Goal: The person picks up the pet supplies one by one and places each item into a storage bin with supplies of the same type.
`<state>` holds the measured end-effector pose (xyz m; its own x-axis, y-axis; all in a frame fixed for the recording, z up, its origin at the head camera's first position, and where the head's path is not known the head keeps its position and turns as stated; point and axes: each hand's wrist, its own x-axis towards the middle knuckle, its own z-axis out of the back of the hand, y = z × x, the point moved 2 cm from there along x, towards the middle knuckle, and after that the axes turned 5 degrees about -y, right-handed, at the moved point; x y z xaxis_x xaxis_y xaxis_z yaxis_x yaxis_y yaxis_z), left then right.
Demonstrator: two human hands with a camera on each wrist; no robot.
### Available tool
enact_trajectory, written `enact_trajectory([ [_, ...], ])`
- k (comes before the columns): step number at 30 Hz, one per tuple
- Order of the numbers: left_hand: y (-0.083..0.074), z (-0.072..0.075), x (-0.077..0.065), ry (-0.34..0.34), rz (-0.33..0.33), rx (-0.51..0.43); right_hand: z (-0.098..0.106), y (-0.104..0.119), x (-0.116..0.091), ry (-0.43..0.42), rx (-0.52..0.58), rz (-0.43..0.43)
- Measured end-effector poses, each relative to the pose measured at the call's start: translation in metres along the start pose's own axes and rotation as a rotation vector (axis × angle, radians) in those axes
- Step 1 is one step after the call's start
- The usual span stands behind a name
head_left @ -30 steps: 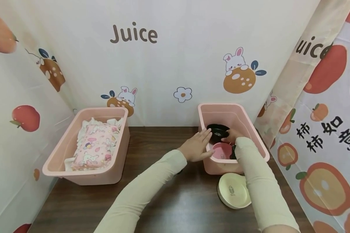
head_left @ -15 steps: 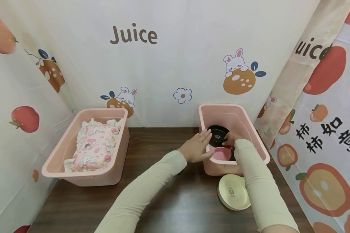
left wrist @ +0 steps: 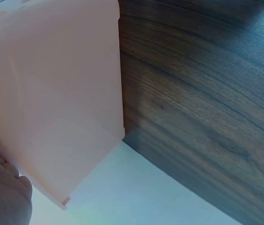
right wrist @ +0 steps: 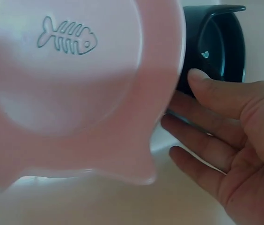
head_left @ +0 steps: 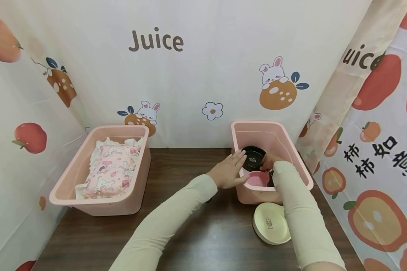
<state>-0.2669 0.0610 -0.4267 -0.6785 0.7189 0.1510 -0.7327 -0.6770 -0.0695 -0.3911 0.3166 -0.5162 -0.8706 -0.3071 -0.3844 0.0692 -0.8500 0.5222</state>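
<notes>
The right hand [head_left: 269,162] reaches into the right pink bin [head_left: 296,150] and pinches the edge of a round black bowl [head_left: 252,162] with a printed mark. In the right wrist view, the thumb lies on the black bowl's [right wrist: 195,47] wall while the other fingers stretch beneath it. A pink cat-eared bowl [right wrist: 90,150] with a fishbone print sits beside it, nearest the camera. The left hand [head_left: 225,172] rests on the bin's left rim, fingers fairly straight and thumb spread. From the left wrist, the bin's outer wall [left wrist: 66,93] fills much of the view, with part of that hand at lower left.
A pale yellow bowl [head_left: 270,226] with a fishbone print stands on the dark wooden table [head_left: 196,233] just before the right bin. Another pink bin [head_left: 139,188] at left holds a frilled, printed pink cushion [head_left: 113,165]. Patterned curtains [head_left: 193,75] enclose the table's back and sides.
The black bowl has sunk from a tilted pose to lie lower in the bin, the right hand moving with it. The pink bowl has shifted slightly. The left hand stays on the rim.
</notes>
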Motion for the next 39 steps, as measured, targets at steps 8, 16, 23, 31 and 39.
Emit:
enact_trajectory([
  [8,-0.001,-0.004,0.001,0.001,-0.010,-0.018,0.012,0.050,-0.043,-0.027,-0.156,-0.042],
  [16,0.003,-0.002,0.001,0.030,0.017,-0.021,0.040,0.083,-0.059,-0.131,-0.199,0.086],
  [23,0.004,-0.002,-0.001,0.021,0.010,-0.016,0.057,0.109,-0.087,-0.137,-0.275,0.285],
  [31,0.004,-0.003,0.000,0.000,-0.005,-0.003,0.064,0.125,-0.134,-0.132,-0.223,0.384],
  [39,-0.001,-0.001,0.000,0.008,-0.005,0.001,0.054,0.116,-0.204,-0.236,-0.270,0.360],
])
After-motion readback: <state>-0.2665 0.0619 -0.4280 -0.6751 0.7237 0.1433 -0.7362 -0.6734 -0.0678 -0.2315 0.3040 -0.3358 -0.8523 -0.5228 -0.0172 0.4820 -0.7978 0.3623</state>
